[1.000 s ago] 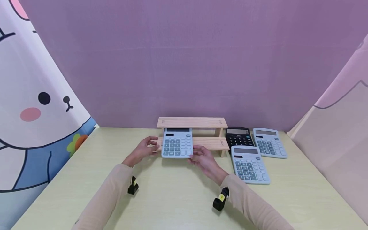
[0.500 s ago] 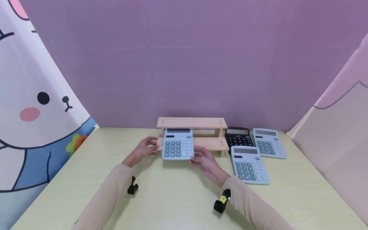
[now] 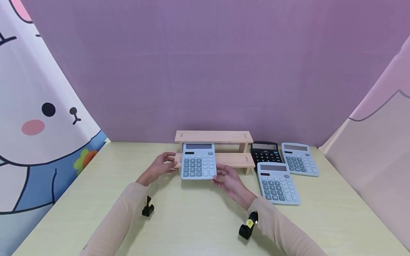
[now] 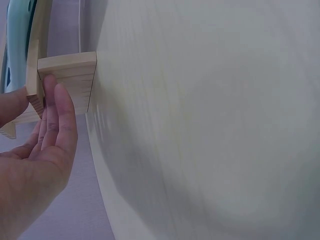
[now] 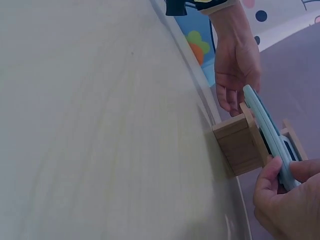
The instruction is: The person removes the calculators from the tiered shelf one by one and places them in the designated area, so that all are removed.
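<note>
A light blue calculator (image 3: pixel 198 161) lies over the lower board of a two-tier wooden shelf (image 3: pixel 234 160), its near end jutting past the front edge. My right hand (image 3: pixel 231 184) pinches its near right corner; in the right wrist view the thumb and fingers (image 5: pixel 270 175) sit on either side of the calculator (image 5: pixel 270 132). At the shelf's left end, my left hand (image 3: pixel 157 169) holds the lower board. The left wrist view shows the thumb (image 4: pixel 14 104) above that board (image 4: pixel 34 75) and the fingers under it. The calculator's far edge is by the upper board.
Right of the shelf lie a black calculator (image 3: pixel 266 153) and two more light blue calculators, one at the back (image 3: pixel 300 159) and one nearer (image 3: pixel 278 183), which overlaps the black one. A purple cloth (image 3: pixel 205 71) hangs behind the pale table (image 3: pixel 192 220).
The calculator in my right hand has slid slightly toward me and a little to the right, the hand moving with it. My left hand stays at the shelf's left end.
</note>
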A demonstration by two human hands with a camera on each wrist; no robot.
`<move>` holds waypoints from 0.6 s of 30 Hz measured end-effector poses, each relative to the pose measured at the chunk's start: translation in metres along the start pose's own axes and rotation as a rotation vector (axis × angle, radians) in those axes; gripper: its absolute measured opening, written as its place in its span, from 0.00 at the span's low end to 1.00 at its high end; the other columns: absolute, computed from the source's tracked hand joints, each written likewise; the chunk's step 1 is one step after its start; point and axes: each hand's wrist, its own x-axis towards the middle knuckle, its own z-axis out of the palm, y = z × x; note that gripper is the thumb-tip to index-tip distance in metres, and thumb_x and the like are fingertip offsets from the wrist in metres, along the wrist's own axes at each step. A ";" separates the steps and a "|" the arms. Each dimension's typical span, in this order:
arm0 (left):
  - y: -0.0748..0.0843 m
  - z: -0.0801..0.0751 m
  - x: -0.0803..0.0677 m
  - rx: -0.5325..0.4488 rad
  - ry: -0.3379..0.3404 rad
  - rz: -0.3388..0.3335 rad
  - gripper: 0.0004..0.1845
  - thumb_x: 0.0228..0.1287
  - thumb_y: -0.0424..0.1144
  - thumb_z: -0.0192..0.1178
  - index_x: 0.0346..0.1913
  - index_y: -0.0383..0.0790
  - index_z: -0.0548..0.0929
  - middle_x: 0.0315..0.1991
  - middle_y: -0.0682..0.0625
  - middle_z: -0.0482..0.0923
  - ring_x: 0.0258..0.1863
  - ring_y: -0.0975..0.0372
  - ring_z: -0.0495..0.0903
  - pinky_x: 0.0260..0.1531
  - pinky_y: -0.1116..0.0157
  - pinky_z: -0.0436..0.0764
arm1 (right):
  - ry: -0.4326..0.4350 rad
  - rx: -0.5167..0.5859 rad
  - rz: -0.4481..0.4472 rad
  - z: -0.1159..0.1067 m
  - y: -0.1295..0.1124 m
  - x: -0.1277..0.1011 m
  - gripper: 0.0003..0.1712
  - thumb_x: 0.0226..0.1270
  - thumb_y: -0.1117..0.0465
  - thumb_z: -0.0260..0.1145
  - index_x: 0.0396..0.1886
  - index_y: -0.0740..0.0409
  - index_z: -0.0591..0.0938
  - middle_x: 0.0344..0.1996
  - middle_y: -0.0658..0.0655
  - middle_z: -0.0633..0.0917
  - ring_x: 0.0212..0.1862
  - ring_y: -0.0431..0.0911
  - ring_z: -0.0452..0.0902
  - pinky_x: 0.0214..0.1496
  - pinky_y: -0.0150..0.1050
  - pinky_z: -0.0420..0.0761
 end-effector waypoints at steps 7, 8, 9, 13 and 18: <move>0.001 0.000 -0.001 0.009 -0.001 0.000 0.26 0.64 0.30 0.51 0.64 0.35 0.59 0.54 0.35 0.66 0.45 0.53 0.77 0.49 0.57 0.82 | 0.016 0.001 -0.002 0.001 0.000 -0.003 0.30 0.55 0.81 0.52 0.60 0.68 0.62 0.42 0.60 0.75 0.37 0.45 0.74 0.45 0.33 0.80; 0.001 0.000 -0.002 0.007 -0.001 0.000 0.26 0.64 0.30 0.51 0.64 0.35 0.59 0.54 0.35 0.66 0.45 0.53 0.77 0.49 0.57 0.82 | 0.020 0.000 -0.002 0.001 0.000 -0.003 0.30 0.55 0.81 0.52 0.59 0.68 0.62 0.41 0.60 0.75 0.37 0.45 0.74 0.44 0.33 0.80; 0.001 0.001 -0.002 0.006 0.000 0.000 0.26 0.64 0.30 0.51 0.64 0.34 0.59 0.54 0.35 0.66 0.45 0.53 0.77 0.49 0.57 0.82 | 0.023 0.001 -0.001 0.001 0.000 -0.004 0.30 0.55 0.81 0.52 0.59 0.68 0.62 0.41 0.60 0.75 0.37 0.45 0.75 0.44 0.33 0.80; 0.001 0.001 -0.002 0.007 -0.002 -0.002 0.26 0.64 0.30 0.51 0.64 0.34 0.59 0.54 0.35 0.66 0.45 0.53 0.77 0.49 0.57 0.82 | 0.028 -0.002 -0.003 0.002 0.000 -0.006 0.29 0.55 0.81 0.52 0.59 0.68 0.63 0.41 0.60 0.75 0.36 0.45 0.75 0.43 0.33 0.81; 0.001 0.000 -0.001 0.011 -0.003 0.000 0.26 0.65 0.30 0.51 0.64 0.34 0.59 0.54 0.35 0.66 0.44 0.54 0.77 0.49 0.58 0.82 | 0.024 -0.003 0.001 0.002 0.001 -0.007 0.29 0.54 0.81 0.52 0.59 0.68 0.63 0.42 0.61 0.75 0.37 0.45 0.75 0.44 0.33 0.81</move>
